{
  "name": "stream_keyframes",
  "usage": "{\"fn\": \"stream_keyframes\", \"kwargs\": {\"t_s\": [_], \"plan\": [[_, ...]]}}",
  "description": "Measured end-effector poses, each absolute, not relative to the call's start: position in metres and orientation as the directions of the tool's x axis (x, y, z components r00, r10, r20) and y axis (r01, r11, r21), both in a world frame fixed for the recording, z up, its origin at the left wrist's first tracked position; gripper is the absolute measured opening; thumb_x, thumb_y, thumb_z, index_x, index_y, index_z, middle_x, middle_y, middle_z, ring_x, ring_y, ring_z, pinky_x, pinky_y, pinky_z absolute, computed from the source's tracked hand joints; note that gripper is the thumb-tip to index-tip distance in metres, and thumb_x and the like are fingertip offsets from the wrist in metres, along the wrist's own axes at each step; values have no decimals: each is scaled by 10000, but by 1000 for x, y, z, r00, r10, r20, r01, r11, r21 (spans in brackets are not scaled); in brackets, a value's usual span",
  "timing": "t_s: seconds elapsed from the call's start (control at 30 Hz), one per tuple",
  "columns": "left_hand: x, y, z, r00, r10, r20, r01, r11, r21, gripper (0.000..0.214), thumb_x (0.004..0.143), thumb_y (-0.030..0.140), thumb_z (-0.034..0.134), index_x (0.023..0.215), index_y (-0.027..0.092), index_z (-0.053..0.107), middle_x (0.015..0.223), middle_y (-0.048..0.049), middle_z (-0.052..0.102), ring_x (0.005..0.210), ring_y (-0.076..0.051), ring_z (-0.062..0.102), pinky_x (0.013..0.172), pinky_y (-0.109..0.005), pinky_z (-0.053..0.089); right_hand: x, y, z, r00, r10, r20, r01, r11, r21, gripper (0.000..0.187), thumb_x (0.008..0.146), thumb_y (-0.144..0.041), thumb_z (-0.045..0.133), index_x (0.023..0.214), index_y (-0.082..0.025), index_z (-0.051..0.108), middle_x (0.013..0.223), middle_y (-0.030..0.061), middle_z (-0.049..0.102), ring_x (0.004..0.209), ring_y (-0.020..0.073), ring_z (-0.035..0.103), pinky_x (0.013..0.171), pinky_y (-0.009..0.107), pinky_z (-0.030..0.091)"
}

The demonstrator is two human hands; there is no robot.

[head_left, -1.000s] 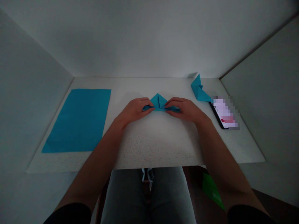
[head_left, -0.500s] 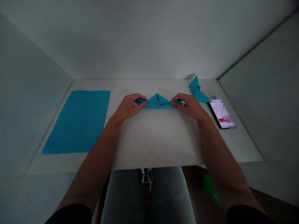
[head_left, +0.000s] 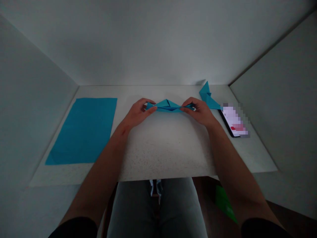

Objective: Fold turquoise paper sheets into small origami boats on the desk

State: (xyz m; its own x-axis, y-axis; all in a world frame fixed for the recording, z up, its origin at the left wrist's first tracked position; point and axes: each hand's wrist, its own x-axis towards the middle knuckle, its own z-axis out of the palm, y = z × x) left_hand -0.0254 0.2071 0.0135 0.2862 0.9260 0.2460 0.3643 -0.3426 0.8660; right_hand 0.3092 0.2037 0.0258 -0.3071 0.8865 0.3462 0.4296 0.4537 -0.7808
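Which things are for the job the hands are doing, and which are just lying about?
Seems part of the job:
folded blue paper, pinched by left hand and right hand

Seems just lying about:
flat blue sheet
other folded piece
phone
green thing

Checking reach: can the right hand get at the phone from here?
Probably yes, once free: the right hand is pinching the folded strip, but the phone lies nearby on its right, with only the other blue fold by its far corner.

In dim light, plain pale-grey walls (head_left: 148,43) border the white speckled tabletop's (head_left: 163,145) far, left and right edges; dark brown floor (head_left: 209,215) shows below its near edge.
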Motion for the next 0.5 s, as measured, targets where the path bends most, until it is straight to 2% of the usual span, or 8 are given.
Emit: {"fn": "stream_keyframes", "kwargs": {"t_s": [0.1, 0.2, 0.3, 0.43, 0.5], "plan": [[-27, 210, 13, 266, 942, 203, 272, -275, 922, 328, 926, 440, 783, 1167, 218, 811, 1107, -76, 776, 795, -140, 683, 697, -263, 547, 308, 203, 26, -305, 877, 370, 400, 471, -787, 320, 914, -588, 845, 925, -281, 756, 910, 26, 761, 830, 218, 682, 811, 393, 541], [-27, 213, 11, 253, 941, 223, 174, -271, 947, 227, 888, 352, 775, 1064, 227, 844, 1256, -92, 762, 1013, -191, 735, 837, -305, 601, 308, 203, 27, -330, 849, 413, 373, 519, -769, 285, 927, -559, 846, 924, -287, 760, 926, 29, 766, 850, 222, 697, 840, 405, 555], [-27, 215, 8, 239, 952, 192, 149, -232, 961, 201, 826, 282, 799, 1010, 222, 851, 1396, -109, 716, 1200, -235, 718, 991, -362, 598, 307, 203, 29, -364, 810, 461, 349, 577, -739, 243, 944, -530, 839, 925, -299, 767, 952, 36, 776, 881, 232, 717, 867, 420, 572], [-24, 215, 2, 250, 960, 124, 83, -148, 985, 278, 769, 263, 853, 1034, 201, 795, 1515, -130, 659, 1120, -225, 744, 970, -387, 615, 305, 203, 30, -419, 746, 518, 320, 655, -684, 151, 970, -465, 830, 953, -320, 790, 969, 35, 790, 898, 236, 735, 902, 439, 573], [-23, 215, 0, 279, 952, 129, 25, -142, 990, 405, 760, 289, 888, 1135, 222, 750, 1493, -130, 677, 1059, -210, 755, 924, -371, 630, 303, 202, 31, -444, 705, 553, 316, 700, -640, 108, 984, -433, 822, 966, -330, 795, 962, 25, 798, 904, 234, 741, 908, 438, 559]]}}
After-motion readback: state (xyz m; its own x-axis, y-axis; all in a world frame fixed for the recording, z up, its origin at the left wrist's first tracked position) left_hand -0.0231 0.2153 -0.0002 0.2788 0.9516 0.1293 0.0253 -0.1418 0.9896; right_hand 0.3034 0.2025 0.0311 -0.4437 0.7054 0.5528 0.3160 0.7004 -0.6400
